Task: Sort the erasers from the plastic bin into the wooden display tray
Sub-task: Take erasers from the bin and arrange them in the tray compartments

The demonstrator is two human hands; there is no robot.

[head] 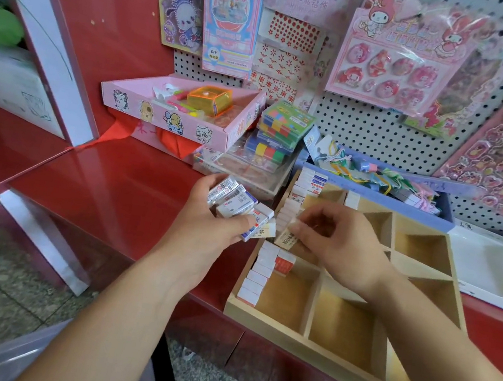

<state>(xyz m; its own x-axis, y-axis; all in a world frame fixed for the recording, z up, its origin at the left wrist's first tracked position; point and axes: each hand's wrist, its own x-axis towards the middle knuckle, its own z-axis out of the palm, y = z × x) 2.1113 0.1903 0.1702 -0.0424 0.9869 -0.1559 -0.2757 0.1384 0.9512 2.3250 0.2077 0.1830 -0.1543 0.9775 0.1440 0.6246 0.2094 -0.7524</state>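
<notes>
Red counter (pixel 114 175), pegboard (pixel 368 133), pink box (pixel 170 115), hands (pixel 216 217) (pixel 337 243) gripping erasers (pixel 232 200), wooden tray (pixel 272 323)

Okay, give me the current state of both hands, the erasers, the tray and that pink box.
left hand, gripping a bunch of erasers
right hand, pinching one eraser over the tray's left column
wooden tray, left column partly filled with standing erasers
pink box, open-topped

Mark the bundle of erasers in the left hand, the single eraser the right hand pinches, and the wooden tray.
eraser bundle (pixel 235 202): head view, the top wrapper.
single eraser (pixel 283 238): head view, its printed face.
wooden tray (pixel 347 327): head view, a bare compartment floor.
</notes>
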